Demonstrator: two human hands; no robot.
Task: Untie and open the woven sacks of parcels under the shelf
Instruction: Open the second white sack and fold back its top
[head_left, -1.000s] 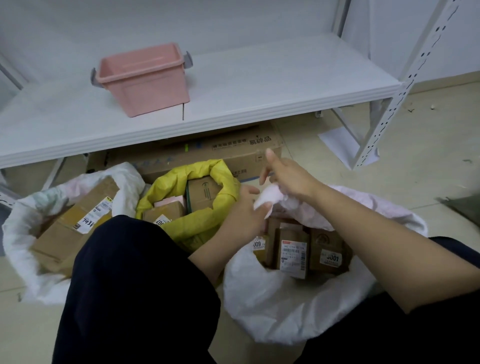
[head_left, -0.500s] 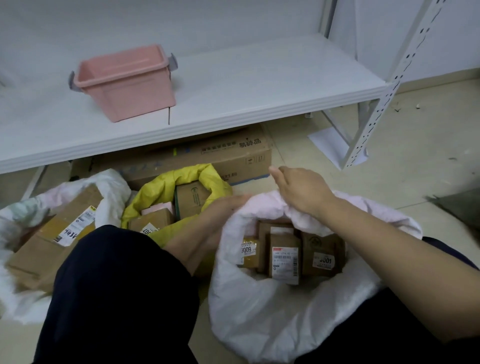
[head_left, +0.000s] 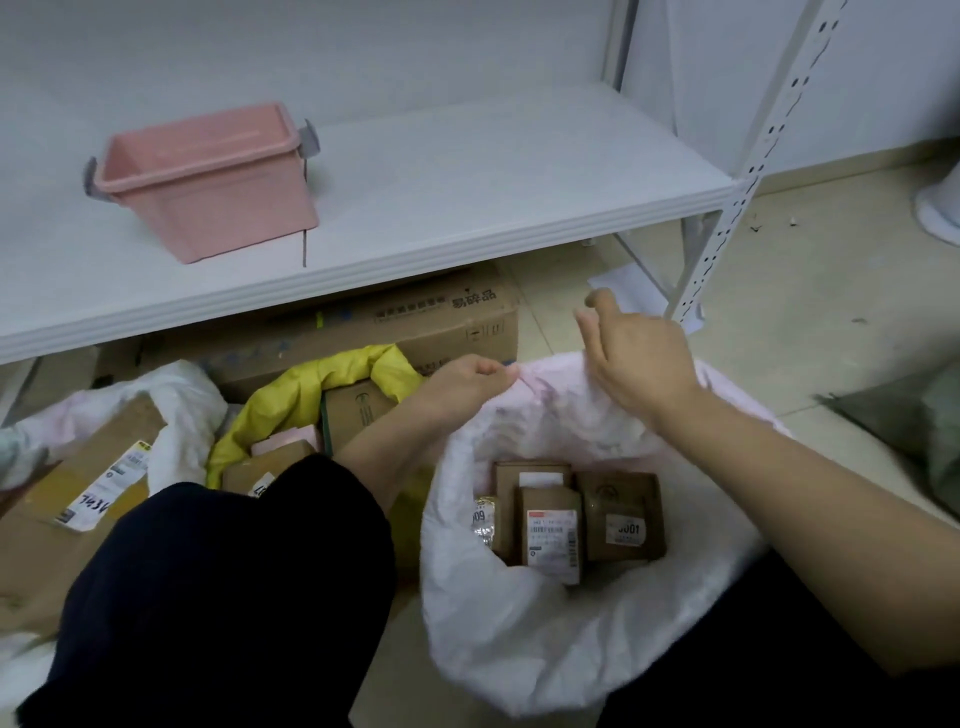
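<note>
On the floor below the shelf (head_left: 467, 171), left to right: left white sack (head_left: 182, 410), yellow sack (head_left: 306, 382), right white sack (head_left: 519, 649), all open, showing parcels (head_left: 553, 538). Pinches the right white sack's far rim with left hand (head_left: 462, 384) fingers. Holds right hand (head_left: 639, 364) just beside, fingers loosely spread, gripping nothing.

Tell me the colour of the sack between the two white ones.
The middle sack is yellow; the head view, the only one, shows it.

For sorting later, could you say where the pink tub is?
Head view, upper left: the pink tub sits on the white shelf, up-left of the yellow sack.
</note>
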